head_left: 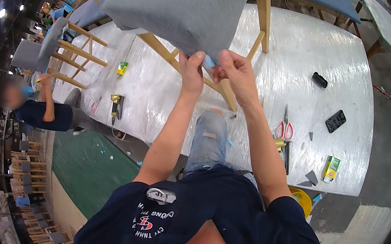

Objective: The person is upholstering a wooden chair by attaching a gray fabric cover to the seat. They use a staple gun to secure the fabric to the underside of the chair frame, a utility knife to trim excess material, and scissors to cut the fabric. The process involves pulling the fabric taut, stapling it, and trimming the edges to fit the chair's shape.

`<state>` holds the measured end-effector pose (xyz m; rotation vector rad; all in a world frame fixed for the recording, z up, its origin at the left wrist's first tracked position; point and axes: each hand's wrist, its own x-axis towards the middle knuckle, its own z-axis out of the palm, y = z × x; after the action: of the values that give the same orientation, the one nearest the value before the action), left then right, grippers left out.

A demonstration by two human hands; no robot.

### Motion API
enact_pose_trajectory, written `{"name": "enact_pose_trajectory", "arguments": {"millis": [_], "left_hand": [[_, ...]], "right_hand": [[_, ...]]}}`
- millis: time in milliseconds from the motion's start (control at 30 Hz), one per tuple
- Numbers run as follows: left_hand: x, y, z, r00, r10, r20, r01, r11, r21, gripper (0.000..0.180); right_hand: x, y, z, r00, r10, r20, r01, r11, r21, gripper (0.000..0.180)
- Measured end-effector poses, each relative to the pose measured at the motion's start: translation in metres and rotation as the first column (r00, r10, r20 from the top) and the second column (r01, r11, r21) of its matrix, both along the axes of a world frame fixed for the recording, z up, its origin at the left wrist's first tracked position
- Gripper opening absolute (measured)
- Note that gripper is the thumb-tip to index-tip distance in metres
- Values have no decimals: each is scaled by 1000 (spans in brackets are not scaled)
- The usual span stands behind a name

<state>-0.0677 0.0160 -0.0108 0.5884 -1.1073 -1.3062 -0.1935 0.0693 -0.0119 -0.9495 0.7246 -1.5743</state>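
Note:
A chair with a grey fabric cover (172,5) and pale wooden legs (263,16) stands tipped on the wrapped table in front of me. My left hand (193,71) grips the lower edge of the grey fabric, its thumb on top and its other fingers mostly hidden. Close to its right, my right hand (238,75) has its fingers curled together at the same corner. A small light-blue and white bit (209,62) shows between the hands; the right fingertips touch or pinch it, but the exact grip is too small to make out.
The plastic-wrapped table (259,101) bears red-handled scissors (285,128), a staple gun (116,107), small green-yellow boxes (331,168), black trays (336,121) and grey scraps (312,178). A yellow bucket (301,201) stands below. At left, a co-worker (45,112) works by another chair (53,45).

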Motion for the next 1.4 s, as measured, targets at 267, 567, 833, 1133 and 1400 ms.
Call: {"name": "enact_pose_trajectory", "arguments": {"millis": [267,567,833,1133,1400], "left_hand": [[5,14,4,961,192,200,-184,981,-54,69],[17,-16,91,381,869,316,31,330,-944,105],[14,-33,120,422,849,318,294,204,-934,58],[12,-15,177,209,677,705,585,491,-645,86],[-37,-6,193,-312,781,541,603,603,-522,90]], "right_hand": [[17,-9,8,996,-94,-11,94,995,-31,48],[22,-9,2,992,-121,-46,120,993,-21,50],[24,-7,6,987,-124,-99,121,992,-37,48],[16,-11,0,988,-99,-116,95,995,-41,47],[31,-7,-4,983,-171,-64,169,985,-44,49]]}}
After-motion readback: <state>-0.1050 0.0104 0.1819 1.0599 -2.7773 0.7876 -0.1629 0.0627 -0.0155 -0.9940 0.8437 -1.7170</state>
